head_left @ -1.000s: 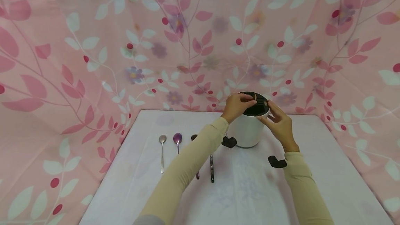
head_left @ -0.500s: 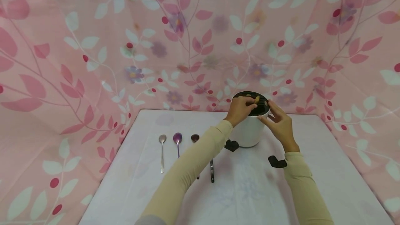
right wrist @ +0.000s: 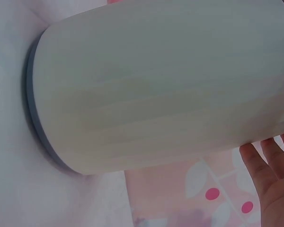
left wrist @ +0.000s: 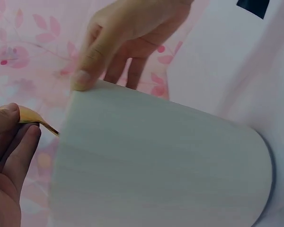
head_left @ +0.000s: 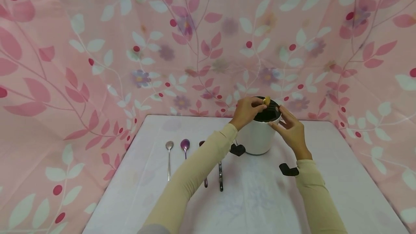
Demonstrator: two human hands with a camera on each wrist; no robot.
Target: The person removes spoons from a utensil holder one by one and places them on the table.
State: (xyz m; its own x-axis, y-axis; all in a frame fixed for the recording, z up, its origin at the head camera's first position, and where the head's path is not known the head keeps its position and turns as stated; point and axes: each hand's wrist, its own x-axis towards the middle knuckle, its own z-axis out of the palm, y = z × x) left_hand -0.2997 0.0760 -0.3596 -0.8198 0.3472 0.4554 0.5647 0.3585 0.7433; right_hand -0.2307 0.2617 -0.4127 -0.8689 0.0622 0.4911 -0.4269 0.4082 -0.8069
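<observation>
You are pinching a gold spoon [head_left: 266, 100] in your left hand [head_left: 246, 111], its bowl showing just above the black rim of the holder [head_left: 258, 136]. The left wrist view is showing your thumb and fingers [left wrist: 12, 137] clamped on the gold handle right at the holder's edge. Your right hand [head_left: 290, 129] is resting against the holder's right side with its fingers relaxed and extended, steadying the white wall near the top. The holder is standing upright at the far middle of the desk [head_left: 341, 176].

Judging from this, you are partway through: three spoons [head_left: 185, 147] and one dark utensil [head_left: 220, 176] are lying in a row on the desk to the left, well apart from the holder. The gold spoon is neither fully inside nor clear of the rim, so this piece is not settled yet.
</observation>
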